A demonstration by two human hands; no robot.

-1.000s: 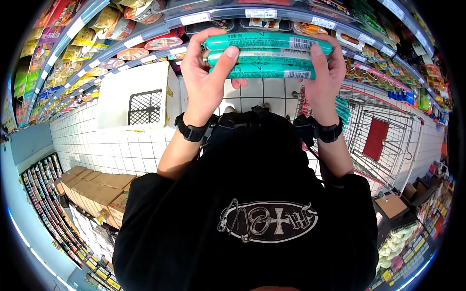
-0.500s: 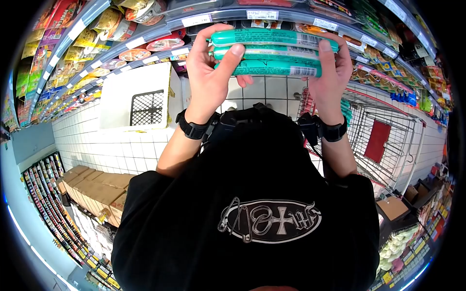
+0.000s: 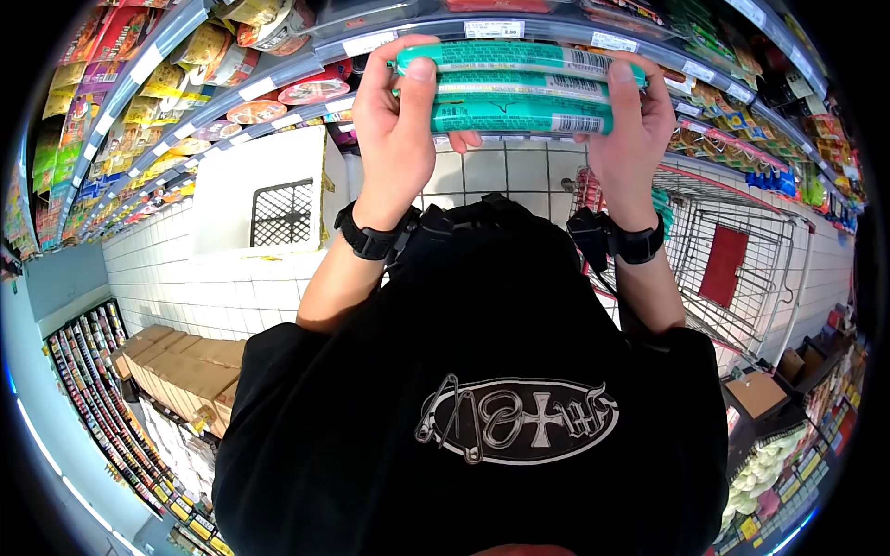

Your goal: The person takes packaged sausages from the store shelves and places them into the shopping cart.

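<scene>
Several green sausage packs (image 3: 514, 88) lie side by side across both hands, with printed text and barcodes facing up. My left hand (image 3: 394, 120) grips their left ends, its thumb over the middle of the stack and its fingers curled behind. Around the right ends my right hand (image 3: 630, 125) is closed, thumb on top near the barcodes. The packs are held just in front of the shelf edge with price labels (image 3: 493, 30). Parts of the fingers are hidden behind the packs.
On the right stands a metal shopping cart (image 3: 723, 255) with green packs inside. At left is a white box (image 3: 218, 199) with a black grille. Cardboard boxes (image 3: 185, 361) are stacked at lower left. Shelves of packaged food (image 3: 185, 69) curve across the top.
Both hands have risen slightly toward the shelf with the packs and shifted a little right. My left thumb has moved up across the packs.
</scene>
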